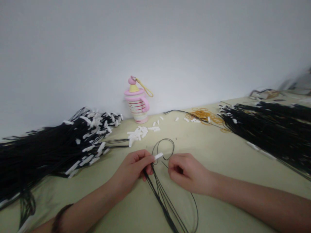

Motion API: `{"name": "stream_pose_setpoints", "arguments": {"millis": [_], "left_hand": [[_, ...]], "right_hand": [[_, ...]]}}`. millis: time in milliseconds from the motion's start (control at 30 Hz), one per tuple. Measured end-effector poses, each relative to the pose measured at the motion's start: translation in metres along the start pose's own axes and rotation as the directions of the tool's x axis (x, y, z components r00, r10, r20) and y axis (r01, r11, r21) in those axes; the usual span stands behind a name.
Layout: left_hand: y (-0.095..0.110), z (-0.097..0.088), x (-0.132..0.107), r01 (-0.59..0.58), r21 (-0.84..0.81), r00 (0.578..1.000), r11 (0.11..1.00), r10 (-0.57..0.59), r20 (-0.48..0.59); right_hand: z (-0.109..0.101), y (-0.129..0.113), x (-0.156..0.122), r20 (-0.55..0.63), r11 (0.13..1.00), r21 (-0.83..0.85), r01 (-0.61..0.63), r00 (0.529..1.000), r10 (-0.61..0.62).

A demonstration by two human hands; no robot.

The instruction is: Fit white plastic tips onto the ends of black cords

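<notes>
Left hand pinching thin black cords with flat white tag; right hand, 3 o'clock, fingers curled, pinching looped cord.

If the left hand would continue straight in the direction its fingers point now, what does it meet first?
The left hand points right, toward the right hand. It would probably first meet the black cord loop between them, then the right hand's fingertips; depth is hard to judge.

- You get soft, even, fairly bright light with faint shadows and no glare.
- You see the edges curve and smear; the right-hand black cord pile blurs.
</notes>
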State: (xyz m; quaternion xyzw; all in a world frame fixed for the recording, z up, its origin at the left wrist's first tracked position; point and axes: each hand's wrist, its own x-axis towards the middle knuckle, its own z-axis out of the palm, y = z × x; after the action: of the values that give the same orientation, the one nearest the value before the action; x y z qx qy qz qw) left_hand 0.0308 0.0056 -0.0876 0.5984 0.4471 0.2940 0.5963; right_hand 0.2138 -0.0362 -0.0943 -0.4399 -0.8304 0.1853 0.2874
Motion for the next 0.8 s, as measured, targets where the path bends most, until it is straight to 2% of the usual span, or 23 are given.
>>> {"name": "stream_pose_setpoints", "arguments": {"millis": [800], "left_hand": [[0.0001,0.0003,0.0003,0.000,0.031,1.000,1.000,0.001,-0.014]], "right_hand": [[0.0013,0.0016,-0.0010,-0.001,1.000,0.008,0.001,1.000,-0.001]]}}
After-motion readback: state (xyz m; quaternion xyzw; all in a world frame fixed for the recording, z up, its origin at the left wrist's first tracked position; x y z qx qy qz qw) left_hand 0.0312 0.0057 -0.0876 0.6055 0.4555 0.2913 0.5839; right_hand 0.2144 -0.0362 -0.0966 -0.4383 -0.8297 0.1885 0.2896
